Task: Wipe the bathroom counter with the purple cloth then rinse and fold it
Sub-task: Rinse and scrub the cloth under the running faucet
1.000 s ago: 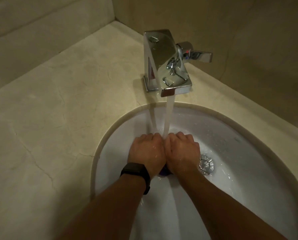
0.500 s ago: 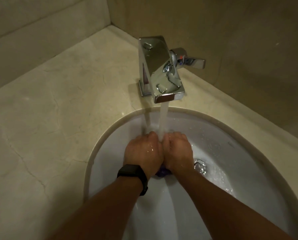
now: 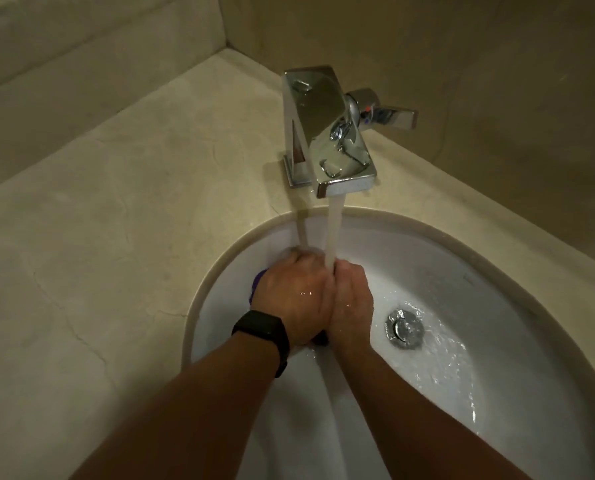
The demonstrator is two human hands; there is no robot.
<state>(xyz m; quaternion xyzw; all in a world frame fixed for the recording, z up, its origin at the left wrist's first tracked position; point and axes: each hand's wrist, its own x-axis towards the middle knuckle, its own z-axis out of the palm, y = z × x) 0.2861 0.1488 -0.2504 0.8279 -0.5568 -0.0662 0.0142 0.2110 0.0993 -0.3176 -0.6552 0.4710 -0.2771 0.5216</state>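
Observation:
Both hands are pressed together over the white sink [image 3: 497, 271], under the water stream running from the chrome faucet [image 3: 327, 133]. My left hand [image 3: 294, 296], with a black band on its wrist, and my right hand [image 3: 351, 299] both grip the bunched purple cloth [image 3: 257, 284]. Only a small purple edge shows to the left of my left hand and a dark bit below the palms; the hands hide the cloth's other parts. The water falls right between the knuckles.
A beige marble counter [image 3: 116, 237] surrounds the basin on the left and behind. The faucet lever [image 3: 393, 116] points right. The chrome drain [image 3: 405, 329] sits right of my hands, with water flowing over it. Walls close in behind.
My hands have stayed under the stream, gripping the cloth. A purple edge now pokes out left of my left hand, where before purple showed only below the palms.

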